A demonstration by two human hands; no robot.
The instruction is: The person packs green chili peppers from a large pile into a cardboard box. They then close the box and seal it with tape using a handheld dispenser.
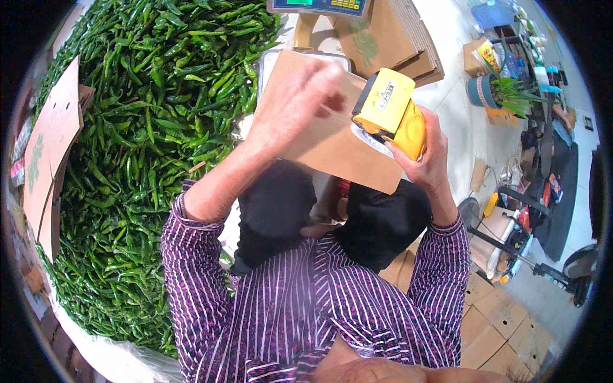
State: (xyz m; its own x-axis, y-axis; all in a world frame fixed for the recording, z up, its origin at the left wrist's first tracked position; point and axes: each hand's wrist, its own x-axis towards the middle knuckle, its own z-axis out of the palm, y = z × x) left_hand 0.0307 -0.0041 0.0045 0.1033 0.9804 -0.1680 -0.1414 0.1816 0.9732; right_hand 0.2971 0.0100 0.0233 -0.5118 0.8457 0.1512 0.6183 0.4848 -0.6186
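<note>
My right hand (pixel 431 148) grips a yellow tape dispenser (pixel 385 98) that bears writing, with a toothed edge on its lower side. The dispenser is over the right part of a brown cardboard piece (pixel 330 148). This cardboard slants from the platform of a weighing scale (pixel 266 72) down to above my knees. Over its upper part is my left hand (pixel 306 95), fingers curled and blurred by motion. Whether those fingers pinch anything, or touch the cardboard, I cannot tell. Beyond the cardboard stands the scale's display (pixel 316 5), lit green.
A large heap of green chili peppers (pixel 143 119) fills the left side, with cardboard sheets (pixel 52 158) standing at its outer edge. Flattened cartons (pixel 383 38) are stacked beside the scale. To the right are a potted plant (pixel 481 91), a black-framed chair (pixel 507 249) and more flat cardboard (pixel 503 330).
</note>
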